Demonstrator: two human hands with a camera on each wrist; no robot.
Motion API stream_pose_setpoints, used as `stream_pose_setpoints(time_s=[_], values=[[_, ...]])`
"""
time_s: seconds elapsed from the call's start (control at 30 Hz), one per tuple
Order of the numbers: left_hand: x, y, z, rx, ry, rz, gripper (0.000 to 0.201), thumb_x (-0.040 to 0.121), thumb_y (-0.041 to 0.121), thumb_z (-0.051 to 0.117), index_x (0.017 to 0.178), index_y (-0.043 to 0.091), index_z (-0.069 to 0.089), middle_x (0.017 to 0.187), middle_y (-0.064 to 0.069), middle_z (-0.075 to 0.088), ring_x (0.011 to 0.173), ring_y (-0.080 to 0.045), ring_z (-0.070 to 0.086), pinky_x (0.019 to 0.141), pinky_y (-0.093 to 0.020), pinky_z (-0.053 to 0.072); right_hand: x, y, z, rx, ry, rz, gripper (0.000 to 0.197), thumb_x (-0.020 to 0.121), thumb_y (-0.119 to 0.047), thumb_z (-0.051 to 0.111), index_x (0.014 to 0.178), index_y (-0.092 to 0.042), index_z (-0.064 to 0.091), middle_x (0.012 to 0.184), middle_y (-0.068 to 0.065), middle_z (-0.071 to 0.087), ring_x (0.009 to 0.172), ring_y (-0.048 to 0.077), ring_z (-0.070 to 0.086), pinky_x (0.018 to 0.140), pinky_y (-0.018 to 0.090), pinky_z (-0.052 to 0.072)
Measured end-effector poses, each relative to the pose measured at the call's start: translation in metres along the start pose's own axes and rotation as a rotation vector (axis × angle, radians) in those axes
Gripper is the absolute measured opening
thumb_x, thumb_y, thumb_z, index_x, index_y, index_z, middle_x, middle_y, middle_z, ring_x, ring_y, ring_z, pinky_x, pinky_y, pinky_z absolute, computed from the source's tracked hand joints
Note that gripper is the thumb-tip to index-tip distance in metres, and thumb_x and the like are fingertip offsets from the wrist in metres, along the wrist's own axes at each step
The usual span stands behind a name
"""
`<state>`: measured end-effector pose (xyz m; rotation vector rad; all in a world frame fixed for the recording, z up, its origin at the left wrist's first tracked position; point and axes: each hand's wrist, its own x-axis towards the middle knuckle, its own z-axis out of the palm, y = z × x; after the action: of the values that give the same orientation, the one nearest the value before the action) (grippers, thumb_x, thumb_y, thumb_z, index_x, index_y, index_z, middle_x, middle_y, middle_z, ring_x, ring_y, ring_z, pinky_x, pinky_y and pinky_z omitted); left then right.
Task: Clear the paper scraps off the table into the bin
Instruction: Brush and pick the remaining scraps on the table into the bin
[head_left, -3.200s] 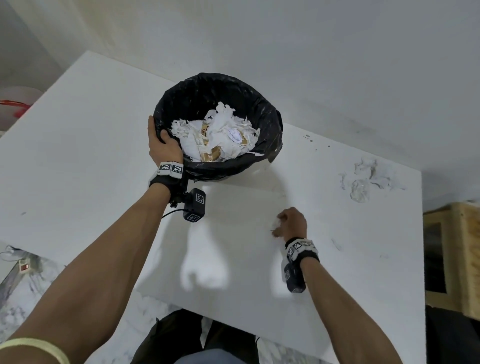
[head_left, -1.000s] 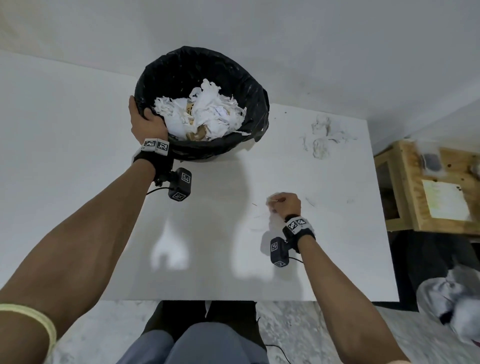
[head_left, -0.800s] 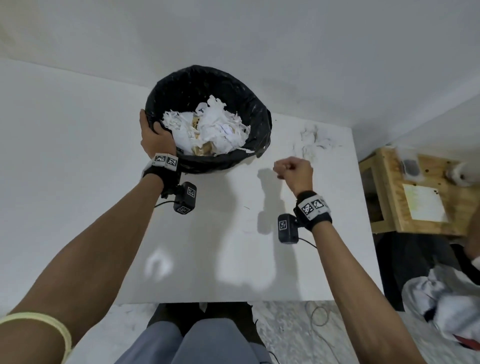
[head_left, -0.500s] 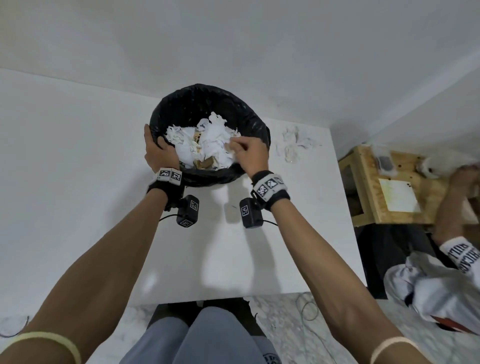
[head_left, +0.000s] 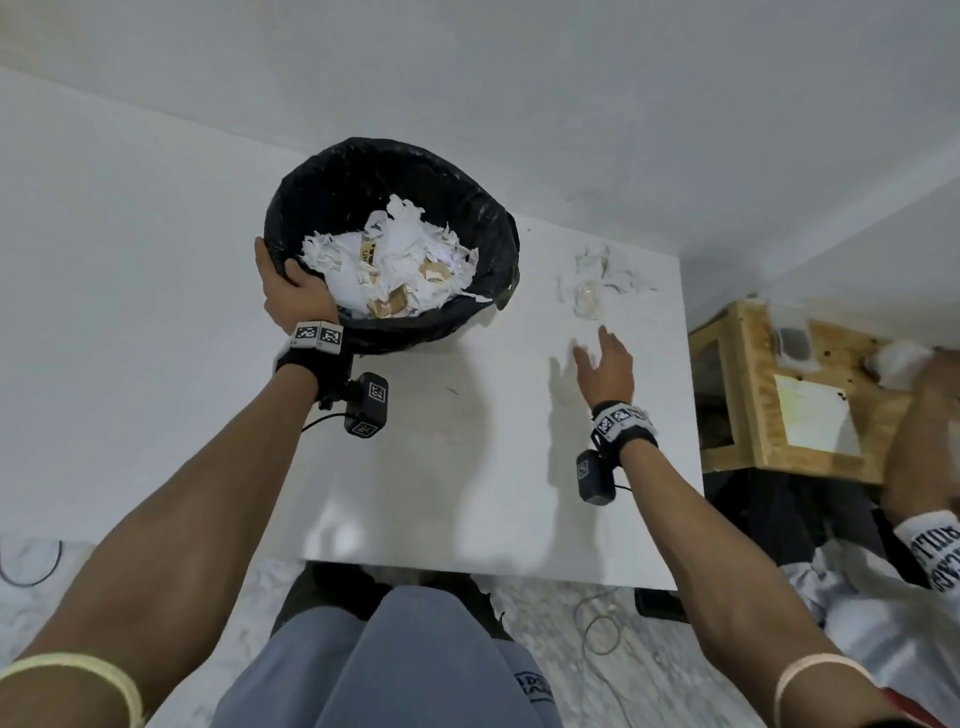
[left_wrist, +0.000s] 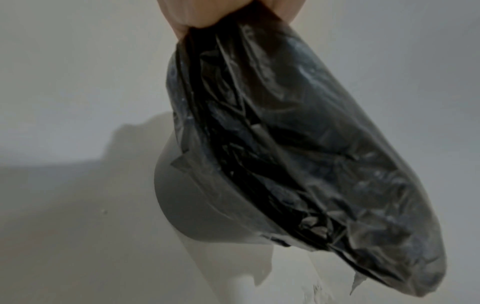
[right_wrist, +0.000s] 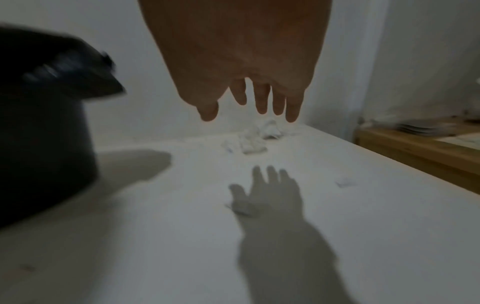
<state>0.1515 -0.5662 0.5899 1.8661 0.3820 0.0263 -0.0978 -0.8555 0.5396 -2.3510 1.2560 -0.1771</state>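
**Black-lined bin held ready, empty hand going for the far pile**

Black plastic lines the bin (head_left: 395, 171), and your left hand (head_left: 293, 296) holds it by the near-left rim, fingers curled over the liner's edge. The left wrist view shows the grey bin body tilted and apparently lifted off the white table (head_left: 467, 493), the bag bunched under your grip. Torn white and brown paper (head_left: 400, 270) already fills much of it.

Your right hand (head_left: 608, 364) is spread wide, fingers straight and apart, holding nothing. It hovers above the table to the right of the bin, pointed toward the far-right corner. From the right wrist view its shadow falls on the tabletop, so it is not touching the surface.

The step in hand looks like a reach for the next load. What remains on the table is a crumpled pile of scraps (head_left: 592, 280) near the far edge, just right of the bin and just beyond your fingertips, plus a small loose scrap (right_wrist: 345, 182) lying nearer and further right, close to the table's right edge.

The next move likely calls for you to lower the hand onto the pile, rake the pieces together and close your fingers around as many as you can, then carry them left to the bin mouth. Keep the bin steady and tipped toward that hand. White paper on a white top is easy to miss, so check for the stray bit afterwards.
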Motion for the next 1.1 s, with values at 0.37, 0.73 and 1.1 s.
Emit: stream_pose_setpoints(time_s=[0.37, 0.73, 1.1], values=[[-0.042, -0.027, -0.025, -0.042, 0.351, -0.069, 0.044, 0.1, 0.017, 0.036, 0.144, 0.018, 0.034, 0.142, 0.0, 0.047, 0.128, -0.019, 0.047, 0.098, -0.014, 0.032, 0.007, 0.145, 0.013, -0.094, -0.314, 0.192, 0.094, 0.09, -0.059, 0.048, 0.152, -0.007, 0.0, 0.16, 0.015, -0.003, 0.147, 0.034, -0.004, 0.119, 0.047, 0.006], [-0.051, -0.055, -0.065, -0.077, 0.536, -0.115, 0.043, 0.099, 0.018, 0.038, 0.143, 0.018, 0.037, 0.142, 0.001, 0.047, 0.129, -0.016, 0.046, 0.101, -0.012, 0.031, -0.039, 0.065, 0.086, -0.01, -0.505, -0.268, 0.092, 0.092, -0.063, 0.037, 0.151, -0.007, -0.006, 0.159, 0.007, -0.015, 0.147, 0.019, -0.014, 0.119, 0.035, -0.01], [-0.028, -0.063, -0.1, -0.027, 0.509, -0.121, 0.043, 0.099, 0.018, 0.039, 0.142, 0.018, 0.039, 0.14, -0.001, 0.05, 0.128, -0.019, 0.048, 0.103, -0.018, 0.033, -0.109, -0.011, 0.152, -0.064, -0.521, -0.511, 0.09, 0.09, -0.062, 0.024, 0.149, 0.001, -0.002, 0.159, 0.017, -0.003, 0.148, 0.03, -0.003, 0.121, 0.04, -0.002]])
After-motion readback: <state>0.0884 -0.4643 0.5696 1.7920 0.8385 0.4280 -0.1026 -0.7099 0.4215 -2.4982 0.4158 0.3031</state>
